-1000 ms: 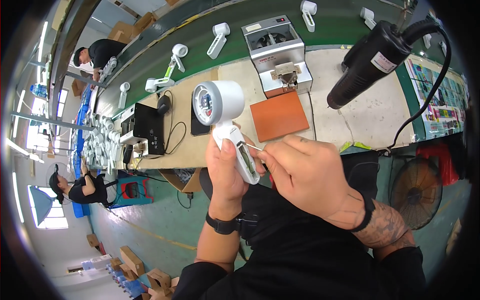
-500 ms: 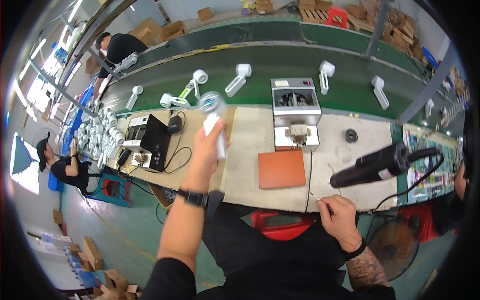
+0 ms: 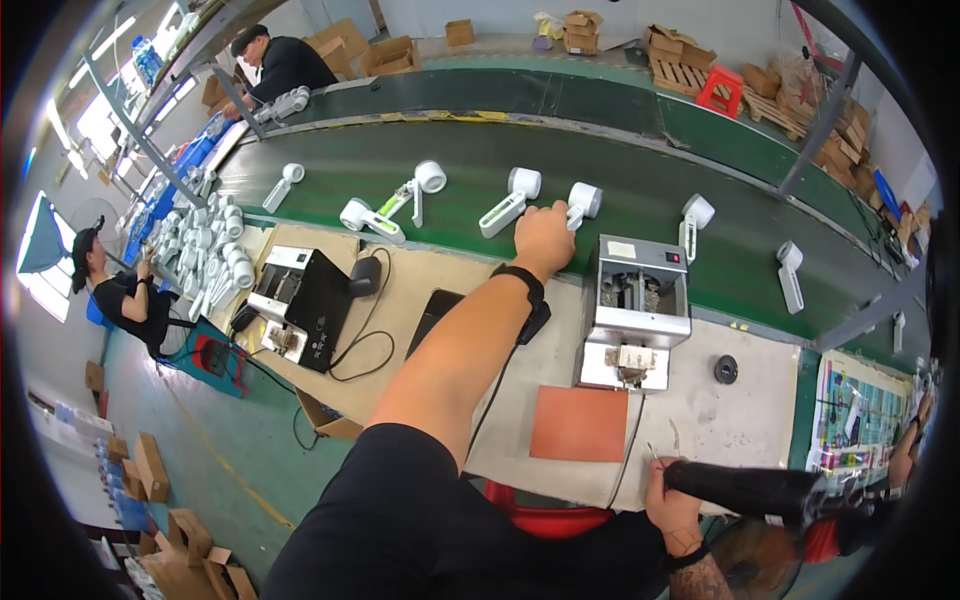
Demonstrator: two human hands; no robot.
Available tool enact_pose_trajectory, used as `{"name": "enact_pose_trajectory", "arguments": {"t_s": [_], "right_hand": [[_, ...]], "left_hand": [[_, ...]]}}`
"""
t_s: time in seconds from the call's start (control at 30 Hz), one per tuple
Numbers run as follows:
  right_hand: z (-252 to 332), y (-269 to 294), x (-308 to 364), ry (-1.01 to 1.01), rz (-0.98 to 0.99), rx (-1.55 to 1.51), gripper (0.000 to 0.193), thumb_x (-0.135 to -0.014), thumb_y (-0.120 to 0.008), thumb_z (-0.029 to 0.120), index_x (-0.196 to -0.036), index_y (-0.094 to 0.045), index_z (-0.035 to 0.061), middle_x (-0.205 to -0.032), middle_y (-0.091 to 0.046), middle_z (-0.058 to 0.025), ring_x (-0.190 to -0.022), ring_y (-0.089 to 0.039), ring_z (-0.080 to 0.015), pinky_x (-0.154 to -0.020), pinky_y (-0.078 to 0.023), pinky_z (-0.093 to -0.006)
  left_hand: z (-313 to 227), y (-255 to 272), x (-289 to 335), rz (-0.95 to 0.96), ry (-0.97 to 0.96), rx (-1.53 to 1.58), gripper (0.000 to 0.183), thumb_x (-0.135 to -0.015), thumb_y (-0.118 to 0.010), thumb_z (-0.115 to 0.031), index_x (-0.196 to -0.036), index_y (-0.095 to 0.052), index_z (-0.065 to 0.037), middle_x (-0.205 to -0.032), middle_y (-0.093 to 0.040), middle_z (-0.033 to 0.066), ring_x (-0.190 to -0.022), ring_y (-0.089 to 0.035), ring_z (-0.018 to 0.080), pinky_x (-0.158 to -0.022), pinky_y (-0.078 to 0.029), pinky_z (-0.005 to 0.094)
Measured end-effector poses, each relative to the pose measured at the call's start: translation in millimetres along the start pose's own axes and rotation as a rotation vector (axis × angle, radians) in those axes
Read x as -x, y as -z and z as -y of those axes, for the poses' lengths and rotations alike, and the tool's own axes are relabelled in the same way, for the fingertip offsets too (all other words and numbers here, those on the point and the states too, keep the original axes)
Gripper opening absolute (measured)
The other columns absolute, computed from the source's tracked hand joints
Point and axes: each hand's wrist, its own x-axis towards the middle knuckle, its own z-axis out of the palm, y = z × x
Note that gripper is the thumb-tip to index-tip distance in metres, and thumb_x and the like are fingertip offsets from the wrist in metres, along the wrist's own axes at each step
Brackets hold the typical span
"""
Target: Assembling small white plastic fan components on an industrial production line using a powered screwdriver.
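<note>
My left hand (image 3: 545, 240) reaches over the green conveyor belt, its fingers closed on the handle of a white round-headed handheld device (image 3: 585, 202). Near the bench's front edge, my right hand (image 3: 672, 508) is closed on a thin metal rod (image 3: 652, 452), whose tip sticks up past the fingers. A black electric screwdriver (image 3: 745, 490) lies across the view right against that hand; whether the fingers also touch it is unclear. Between the hands stand a grey screw feeder (image 3: 640, 300) and an orange-brown mat (image 3: 578, 424).
Several similar white devices (image 3: 510, 202) lie along the belt (image 3: 340, 165), with a heap (image 3: 215, 245) at left. A black feeder (image 3: 310, 310), a dark flat object (image 3: 432, 315) partly under my forearm, and a black ring (image 3: 726, 369) rest on the bench. Co-workers (image 3: 125, 300) sit at left.
My left hand has carried the white device forward and right, from above the bench to the belt. The screwdriver now appears lower, beside my right hand. The view has shifted.
</note>
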Motion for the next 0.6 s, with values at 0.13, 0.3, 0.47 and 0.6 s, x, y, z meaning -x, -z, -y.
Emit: {"name": "enact_pose_trajectory", "arguments": {"t_s": [0.13, 0.3, 0.47, 0.6], "right_hand": [[10.7, 2.5, -17.3, 0.061, 0.073, 0.131, 0.002, -0.085, -0.066, 0.006, -0.086, -0.066, 0.0060, -0.079, -0.066, -0.0142, -0.073, -0.062, -0.0390, -0.068, -0.048, -0.0499], [32.2, -8.2, -34.0, 0.015, -0.036, 0.131, 0.008, -0.094, -0.067, 0.006, -0.087, -0.064, 0.0026, -0.076, -0.058, -0.0134, -0.072, -0.059, -0.0328, -0.069, -0.045, -0.0420], [35.9, -10.4, -45.8, 0.026, -0.003, 0.226, 0.008, -0.093, -0.065, 0.005, -0.085, -0.063, 0.0032, -0.075, -0.058, -0.0147, -0.070, -0.057, -0.0343, -0.066, -0.044, -0.0437], [28.0, -14.4, -49.4, 0.014, 0.025, 0.278, 0.008, -0.093, -0.065, 0.007, -0.085, -0.062, 0.0043, -0.075, -0.057, -0.0146, -0.071, -0.056, -0.0353, -0.067, -0.042, -0.0463]], "left_hand": [[31.9, 8.0, -29.7, -0.375, -0.131, 0.252, 0.039, -0.087, -0.076, -0.029, -0.115, -0.069, -0.003, -0.109, -0.070, 0.0195, -0.101, -0.067, 0.0388, -0.092, -0.054, 0.0462], [173.7, 91.6, -73.2, -0.372, 0.133, 0.042, 0.053, -0.080, -0.076, -0.031, -0.122, -0.066, -0.001, -0.121, -0.068, 0.0220, -0.117, -0.063, 0.0382, -0.105, -0.050, 0.0450], [298.5, 117.2, -84.1, -0.055, 0.381, -0.338, 0.086, -0.076, -0.079, -0.055, -0.139, -0.061, 0.002, -0.134, -0.063, 0.0295, -0.131, -0.058, 0.0419, -0.112, -0.046, 0.0446], [309.2, 119.0, -105.4, 0.271, 0.515, -0.213, 0.088, -0.075, -0.080, -0.057, -0.133, -0.065, 0.008, -0.130, -0.066, 0.0333, -0.119, -0.066, 0.0447, -0.104, -0.050, 0.0443]]}}
